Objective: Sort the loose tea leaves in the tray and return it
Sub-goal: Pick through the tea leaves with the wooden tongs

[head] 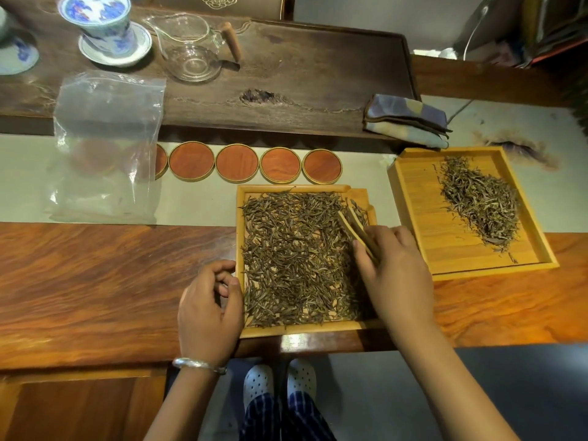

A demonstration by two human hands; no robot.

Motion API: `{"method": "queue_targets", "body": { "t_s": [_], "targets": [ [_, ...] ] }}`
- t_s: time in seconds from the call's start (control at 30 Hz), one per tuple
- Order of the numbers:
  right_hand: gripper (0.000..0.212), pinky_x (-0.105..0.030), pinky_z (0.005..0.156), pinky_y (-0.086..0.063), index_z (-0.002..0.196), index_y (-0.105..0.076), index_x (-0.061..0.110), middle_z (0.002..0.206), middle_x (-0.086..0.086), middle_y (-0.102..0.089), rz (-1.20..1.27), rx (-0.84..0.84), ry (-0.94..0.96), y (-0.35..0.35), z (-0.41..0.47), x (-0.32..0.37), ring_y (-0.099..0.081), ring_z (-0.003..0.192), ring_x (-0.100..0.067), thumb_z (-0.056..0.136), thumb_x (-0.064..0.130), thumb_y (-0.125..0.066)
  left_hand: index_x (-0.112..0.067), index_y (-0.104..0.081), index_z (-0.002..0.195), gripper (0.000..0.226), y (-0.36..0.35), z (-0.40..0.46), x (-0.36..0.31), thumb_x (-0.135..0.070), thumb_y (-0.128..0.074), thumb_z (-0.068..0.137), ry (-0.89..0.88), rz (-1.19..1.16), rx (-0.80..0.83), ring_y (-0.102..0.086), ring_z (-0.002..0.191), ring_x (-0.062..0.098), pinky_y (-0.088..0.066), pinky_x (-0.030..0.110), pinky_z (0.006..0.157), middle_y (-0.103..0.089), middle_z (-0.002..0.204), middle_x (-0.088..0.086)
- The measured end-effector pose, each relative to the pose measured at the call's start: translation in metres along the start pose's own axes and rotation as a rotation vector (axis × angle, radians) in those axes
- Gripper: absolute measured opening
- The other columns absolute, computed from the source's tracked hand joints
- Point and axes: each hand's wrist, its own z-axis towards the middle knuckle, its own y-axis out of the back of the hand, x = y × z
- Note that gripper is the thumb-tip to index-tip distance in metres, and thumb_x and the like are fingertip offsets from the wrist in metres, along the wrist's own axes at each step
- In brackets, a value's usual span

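A long wooden table [95, 281] fills the view, with a dark tea board [302, 84] lying across its far side. On the pale runner sits a clear plastic bag [105, 148], slumped and see-through, beside a row of round wooden coasters [237, 162]. Off to the right, a second bamboo tray [413, 224] carries its own heap of tea, well apart from the action. Front and centre: the bamboo tray [302, 330] at the table's near edge, its floor covered edge to edge by loose tea leaves [292, 256]. The right hand [394, 268] reaches in over the tray's right side, fingers curled round bamboo tongs [356, 229], whose tips point up toward the far right corner, down among the leaves. The left hand [210, 303] rests on the table just beside the tray's left rim, fingers loosely curled, nothing in them. Back on the board stand a blue-and-white lidded cup [101, 23] and a glass pitcher [191, 46], with a folded cloth [407, 119] at its right end.
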Motion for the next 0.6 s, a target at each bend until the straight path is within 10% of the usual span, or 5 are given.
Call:
{"method": "queue_targets", "body": {
  "t_s": [0.6],
  "targets": [
    [0.027, -0.027, 0.054, -0.041, 0.111, -0.060, 0.015, 0.103, -0.007, -0.056, -0.020, 0.070, 0.038, -0.008, -0.008, 0.000, -0.061, 0.076, -0.027, 0.091, 0.033, -0.058, -0.022, -0.058, 0.101, 0.019, 0.002, 0.000, -0.001, -0.021, -0.051, 0.083, -0.001, 0.012, 0.007, -0.052, 0.068, -0.002, -0.034, 0.023, 0.060, -0.054, 0.069, -0.015]
  ]
}}
